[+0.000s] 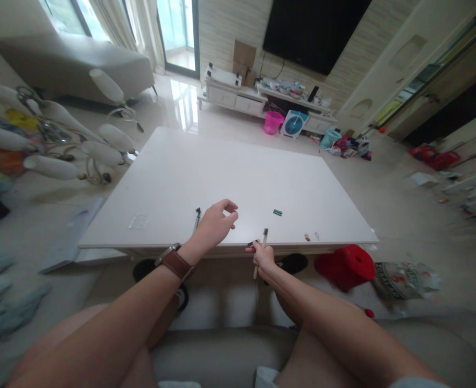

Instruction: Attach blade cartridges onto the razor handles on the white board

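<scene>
My right hand [262, 257] is closed around a thin pen-like stick [264, 235] at the near edge of the white table [205, 172]; the stick's tip points up over the tabletop. My left hand [217, 222], with a brown watch on the wrist, hovers over the near part of the table, fingers curled and partly apart, and nothing shows in them. Just left of that hand lies another thin dark pen [197, 216]. To the right on the table rests a small green object [277, 212], and two tiny pieces [307, 237] sit near the front edge.
A red stool [347, 267] and a printed bag [403, 280] sit on the floor at the right. Black slippers [292, 263] lie under the table edge. A lamp with white bulbs [60, 140] is at the left; a TV cabinet [258, 99] stands beyond.
</scene>
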Action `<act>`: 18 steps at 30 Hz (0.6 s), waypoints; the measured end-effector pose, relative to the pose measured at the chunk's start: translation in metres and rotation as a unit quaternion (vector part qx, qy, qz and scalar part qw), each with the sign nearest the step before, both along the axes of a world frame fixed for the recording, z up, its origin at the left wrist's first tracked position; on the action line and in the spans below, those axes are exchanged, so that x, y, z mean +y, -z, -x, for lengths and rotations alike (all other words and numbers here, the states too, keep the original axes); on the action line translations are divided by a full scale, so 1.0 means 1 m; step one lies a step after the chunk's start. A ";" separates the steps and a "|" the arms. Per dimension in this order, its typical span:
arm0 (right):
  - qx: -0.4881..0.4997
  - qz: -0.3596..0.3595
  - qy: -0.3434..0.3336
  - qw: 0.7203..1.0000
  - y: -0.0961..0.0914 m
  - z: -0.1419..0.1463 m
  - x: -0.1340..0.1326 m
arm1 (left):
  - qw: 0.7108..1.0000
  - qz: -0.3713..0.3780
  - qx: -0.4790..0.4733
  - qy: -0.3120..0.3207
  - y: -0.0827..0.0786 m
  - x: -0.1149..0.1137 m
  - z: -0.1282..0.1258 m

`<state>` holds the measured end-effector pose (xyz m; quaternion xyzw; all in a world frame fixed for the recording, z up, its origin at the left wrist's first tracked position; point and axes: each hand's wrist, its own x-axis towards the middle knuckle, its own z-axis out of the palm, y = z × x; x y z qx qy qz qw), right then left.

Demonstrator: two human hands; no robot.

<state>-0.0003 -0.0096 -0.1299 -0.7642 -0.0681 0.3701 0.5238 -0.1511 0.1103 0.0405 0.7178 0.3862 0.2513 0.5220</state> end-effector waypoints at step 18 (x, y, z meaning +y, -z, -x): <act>-0.036 0.009 0.012 0.999 0.006 0.001 -0.001 | 0.999 -0.016 0.030 0.004 0.001 -0.001 -0.001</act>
